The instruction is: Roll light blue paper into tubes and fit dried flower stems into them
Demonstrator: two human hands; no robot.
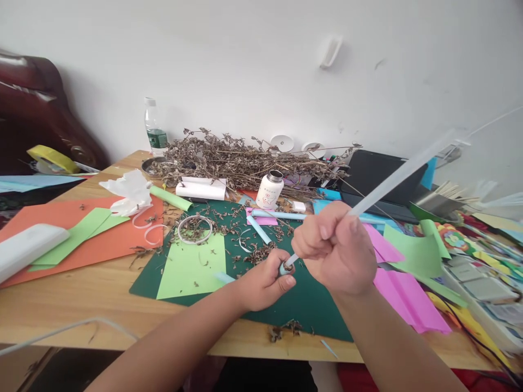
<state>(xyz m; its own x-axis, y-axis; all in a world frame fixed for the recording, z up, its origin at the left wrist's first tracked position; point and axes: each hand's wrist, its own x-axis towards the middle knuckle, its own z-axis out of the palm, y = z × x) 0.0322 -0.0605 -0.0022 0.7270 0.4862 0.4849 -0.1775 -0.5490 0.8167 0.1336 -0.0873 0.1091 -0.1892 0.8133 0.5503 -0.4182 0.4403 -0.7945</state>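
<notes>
My left hand (259, 284) is closed around a small light-blue paper tube (282, 269), whose open end faces up with dried leaf bits inside. Wrapped in my right hand (341, 256) is a long translucent white stick (396, 182). The stick slants up to the right, and its lower end is in the mouth of the tube. Beneath both hands lies a green cutting mat (314, 310) strewn with crumbled dried leaves (261, 253). A rolled blue paper tube (259, 230) lies just beyond my left hand.
Dried plant stalks (229, 160) are heaped along the wall, with a white bottle (269, 190) before them. A tape roll (195, 229) rests on green paper (190, 272). Left are orange paper (102, 250) and a water bottle (155, 128); right, pink paper (408, 299) and a black laptop-like object (373, 174).
</notes>
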